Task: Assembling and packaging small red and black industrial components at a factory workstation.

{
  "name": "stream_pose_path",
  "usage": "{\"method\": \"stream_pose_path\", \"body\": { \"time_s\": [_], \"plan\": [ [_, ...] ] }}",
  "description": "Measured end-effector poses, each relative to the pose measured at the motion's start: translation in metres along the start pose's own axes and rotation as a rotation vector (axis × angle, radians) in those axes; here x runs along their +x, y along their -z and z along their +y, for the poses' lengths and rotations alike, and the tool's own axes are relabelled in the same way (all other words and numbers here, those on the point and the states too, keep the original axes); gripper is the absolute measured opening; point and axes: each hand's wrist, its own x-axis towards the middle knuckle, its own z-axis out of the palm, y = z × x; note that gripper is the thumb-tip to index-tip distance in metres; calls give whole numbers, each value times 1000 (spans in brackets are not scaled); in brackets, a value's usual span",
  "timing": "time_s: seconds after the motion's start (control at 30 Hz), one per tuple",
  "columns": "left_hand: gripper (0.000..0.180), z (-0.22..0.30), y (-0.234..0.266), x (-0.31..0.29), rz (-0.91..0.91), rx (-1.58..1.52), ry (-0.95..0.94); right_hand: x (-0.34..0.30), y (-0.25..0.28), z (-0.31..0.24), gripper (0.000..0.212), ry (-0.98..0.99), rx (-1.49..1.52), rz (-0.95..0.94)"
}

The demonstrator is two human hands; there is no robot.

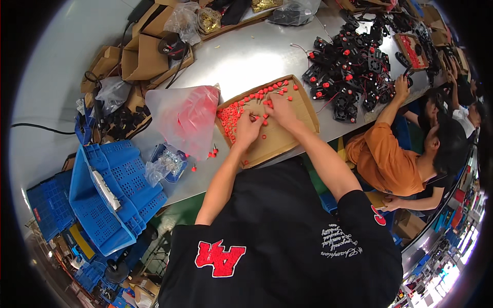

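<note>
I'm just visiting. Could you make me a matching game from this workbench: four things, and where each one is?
1. Cardboard tray
2. Clear plastic bag
3. Blue crate
4. Heap of black parts

A. Right of the tray
B. Beneath the left hand and right hand
C. Toward the picture's lower left
D. Just left of the tray, red showing through

Pairs: 1-B, 2-D, 3-C, 4-A

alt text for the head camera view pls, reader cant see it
A person's left hand and right hand are at small red parts in a shallow cardboard tray on a shiny worktable. A translucent plastic bag lies to the left; black assemblies are heaped to the right.
</note>
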Motion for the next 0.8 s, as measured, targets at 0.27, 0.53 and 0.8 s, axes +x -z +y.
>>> {"method": "stream_pose_path", "body": {
  "time_s": [0.27,0.53,0.8],
  "plan": [
    [7,4,40,-18,-328,-1280,450,-29,37,9,19,-552,1797,-186],
    [16,-17,56,-13,-33,-628,457,-10,8,-17,17,-219,254,251],
    [36,-7,0,-7,102,813,-236,0,8,-18,20,-316,-56,120]
  ]
}}
